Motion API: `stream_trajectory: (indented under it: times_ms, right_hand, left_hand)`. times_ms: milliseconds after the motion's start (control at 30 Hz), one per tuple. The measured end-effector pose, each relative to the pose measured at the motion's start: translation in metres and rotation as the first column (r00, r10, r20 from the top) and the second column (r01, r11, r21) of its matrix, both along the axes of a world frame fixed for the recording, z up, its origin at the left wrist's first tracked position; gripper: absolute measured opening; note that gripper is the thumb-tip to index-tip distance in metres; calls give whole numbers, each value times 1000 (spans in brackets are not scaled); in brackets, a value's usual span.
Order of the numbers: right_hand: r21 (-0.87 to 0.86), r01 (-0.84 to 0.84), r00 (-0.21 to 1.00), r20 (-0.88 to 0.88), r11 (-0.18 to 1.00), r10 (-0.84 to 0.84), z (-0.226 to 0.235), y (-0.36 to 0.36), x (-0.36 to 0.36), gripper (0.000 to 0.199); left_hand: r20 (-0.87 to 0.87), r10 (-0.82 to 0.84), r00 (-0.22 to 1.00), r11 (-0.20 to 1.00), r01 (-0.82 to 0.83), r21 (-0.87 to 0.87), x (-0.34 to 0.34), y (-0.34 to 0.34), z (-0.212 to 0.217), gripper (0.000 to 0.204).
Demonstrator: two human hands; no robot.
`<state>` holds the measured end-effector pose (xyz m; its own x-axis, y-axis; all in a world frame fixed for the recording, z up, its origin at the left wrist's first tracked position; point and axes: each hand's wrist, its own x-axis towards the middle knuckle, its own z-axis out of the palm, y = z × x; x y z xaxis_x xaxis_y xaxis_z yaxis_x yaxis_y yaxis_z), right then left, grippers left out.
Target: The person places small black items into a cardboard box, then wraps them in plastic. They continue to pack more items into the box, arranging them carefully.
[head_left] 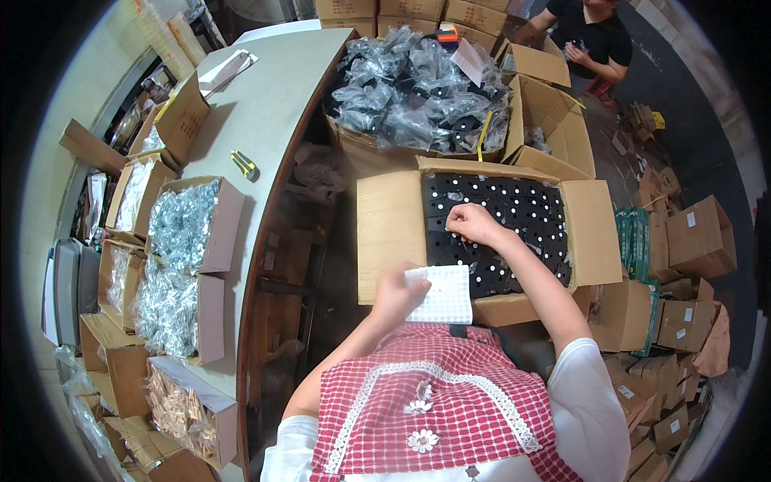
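While we look down from the head view, notes run as follows.

Left hand [395,296]: at frame centre, fingers curled shut on the near left edge of a white sheet [440,294] covered in small dots.

Sheet axis: nearly square; we see it lie flat over the box's near wall, its far edge toward the top of the frame.

Right hand [472,223]: fingertips pinched together on the black perforated parts [514,217]; whether anything sits in the pinch we cannot tell.

Box: open cardboard box [389,233], flaps spread left and right, long axis across the frame.

Edges: curved grey table [257,112] close on the left, stacked cartons [699,237] on the right.

Open room: a dark gap between table edge and left flap.
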<state>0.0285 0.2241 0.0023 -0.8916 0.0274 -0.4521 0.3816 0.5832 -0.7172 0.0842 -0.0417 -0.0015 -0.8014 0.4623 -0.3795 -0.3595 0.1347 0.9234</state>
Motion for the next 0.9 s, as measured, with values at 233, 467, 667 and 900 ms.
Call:
stream_trajectory:
  times_ms: [233,467,667,900]
  right_hand:
    - [216,-34,968,-237,976,87,-19,-14,0,16]
    - [469,-30,957,-242,883,161,-8,-15,-3,23]
    - [-44,-134,980,-151,990,126,0,-14,13,12]
    - [159,-201,915,-321,966,244,-10,-23,24,14]
  left_hand:
    - [72,-14,997,994,6,110,5,-13,-18,26]
    - [103,0,995,996,-9,87,7,-13,-18,29]
    - [191,56,980,989,-80,122,10,-24,-6,28]
    - [348,117,930,959,-197,203,14,-36,9,28]
